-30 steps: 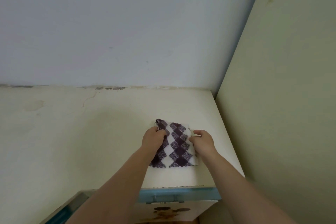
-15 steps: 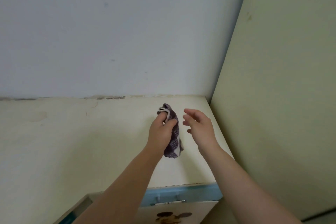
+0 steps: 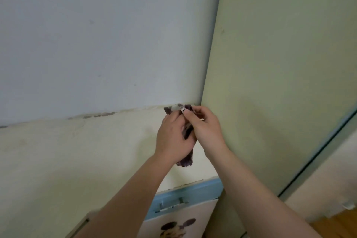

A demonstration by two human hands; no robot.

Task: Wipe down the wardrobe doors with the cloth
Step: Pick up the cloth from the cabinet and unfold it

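Pale wall (image 3: 87, 35) and a cream cabinet top (image 3: 58, 160) filled the left. The cloth (image 3: 185, 161) had lain flat there a second earlier; now the left hand (image 3: 172, 139) gripped it bunched and lifted. The right hand (image 3: 206, 129), open a moment before, pinched its upper end. Wiping had likely not begun. Both hands hid most of the cloth, and whether the green panel (image 3: 280, 63) on the right was a wardrobe door stayed unclear.
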